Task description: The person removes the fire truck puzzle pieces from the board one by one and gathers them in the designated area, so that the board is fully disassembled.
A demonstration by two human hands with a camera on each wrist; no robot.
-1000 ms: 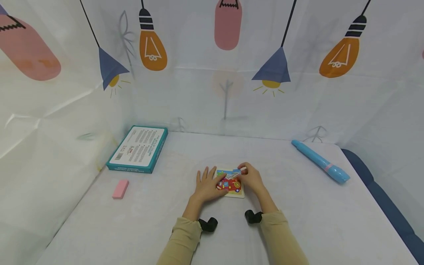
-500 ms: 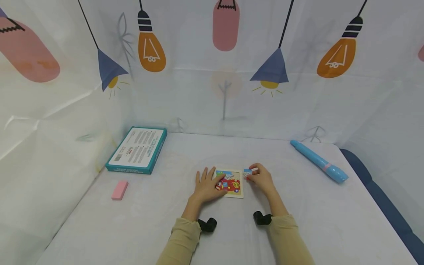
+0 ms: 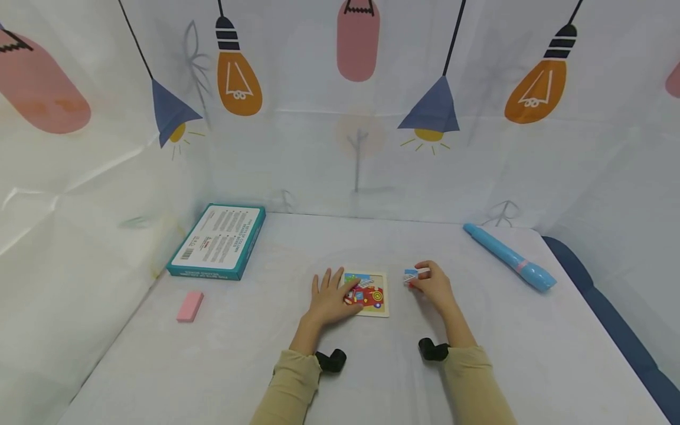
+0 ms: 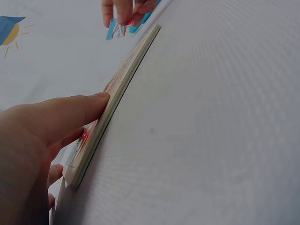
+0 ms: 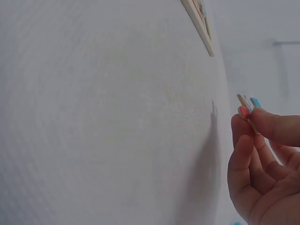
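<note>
no readable text, just tiny print (image 3: pixel 227 235) and a barcode (image 3: pixel 187 254) on the teal-and-white box (image 3: pixel 204 273)

From my head view, the left grip (image 3: pixel 326 302) hides part of the nine-o'clock side of the picture board (image 3: pixel 376 298). The right grip (image 3: pixel 438 289) covers some of the small piece (image 3: pixel 410 274). At the picture board's ten o'clock, the box (image 3: pixel 218 239) bears text too small for me to read. The right wrist view crops the picture board at one o'clock; the left wrist view crops the right grip at twelve.
</note>
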